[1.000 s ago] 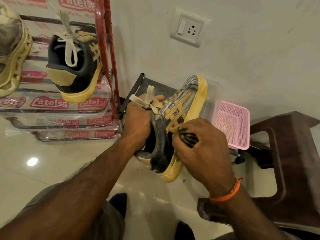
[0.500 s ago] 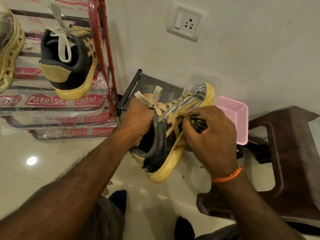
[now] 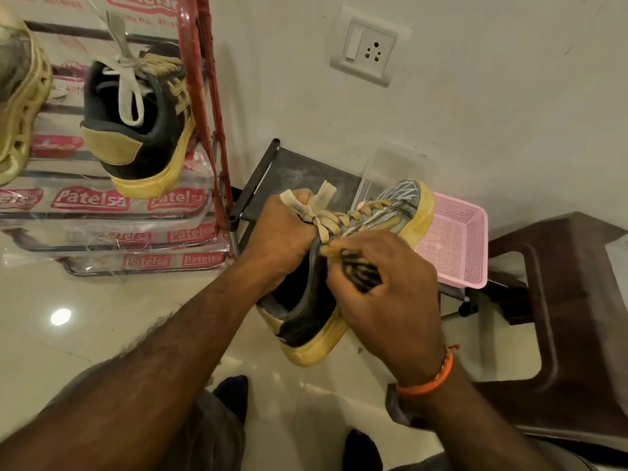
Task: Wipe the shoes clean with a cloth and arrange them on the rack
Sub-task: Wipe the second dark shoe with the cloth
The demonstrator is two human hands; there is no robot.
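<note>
My left hand (image 3: 282, 239) grips a black sneaker with a yellowed sole (image 3: 307, 326) by its tongue and laces, toe pointing away at the wall. My right hand (image 3: 384, 294) pinches a dark striped cloth (image 3: 358, 270) against the shoe's side near the laces. The matching black sneaker (image 3: 136, 130) sits on the plastic-wrapped shoe rack (image 3: 112, 212) at the upper left, heel toward me. A beige perforated shoe (image 3: 20, 107) stands at the rack's left edge.
A pink mesh basket (image 3: 455, 246) and a clear plastic box (image 3: 397, 164) rest on a low black stand (image 3: 268, 175) against the wall. A dark brown plastic stool (image 3: 571, 300) stands at the right. Glossy tiled floor (image 3: 68, 334) lies below.
The cloth in my right hand has slid from the shoe's lower side up toward the laces. The shoe has tipped a little, its toe now farther right.
</note>
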